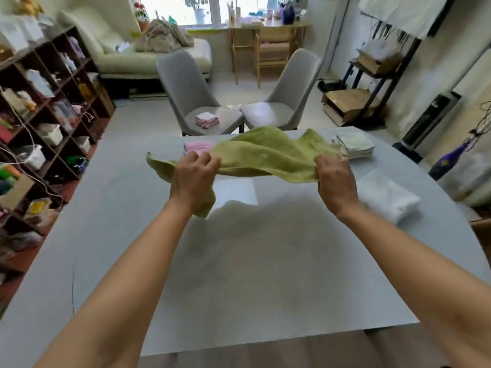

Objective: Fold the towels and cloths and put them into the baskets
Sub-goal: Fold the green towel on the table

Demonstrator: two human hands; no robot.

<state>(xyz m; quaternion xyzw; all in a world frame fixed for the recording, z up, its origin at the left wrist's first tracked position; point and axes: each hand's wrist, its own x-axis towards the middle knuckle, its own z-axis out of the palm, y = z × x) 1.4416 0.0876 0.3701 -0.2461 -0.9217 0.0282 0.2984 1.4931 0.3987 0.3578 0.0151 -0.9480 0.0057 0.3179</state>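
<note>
Grey table [239,261] below outstretched left hand [192,176] and right hand [336,179], both gripping green towel [265,155], seemingly airborne.

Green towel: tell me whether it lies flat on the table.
No: both hands, left and right, hold the green towel above the table.

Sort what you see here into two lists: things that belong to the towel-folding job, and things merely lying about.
Belonging to the job:
green towel, held by left hand and right hand
folded white towel
pink cloth
stack of pale cloths

Lying about:
two grey chairs
cubby shelf
sofa
</note>
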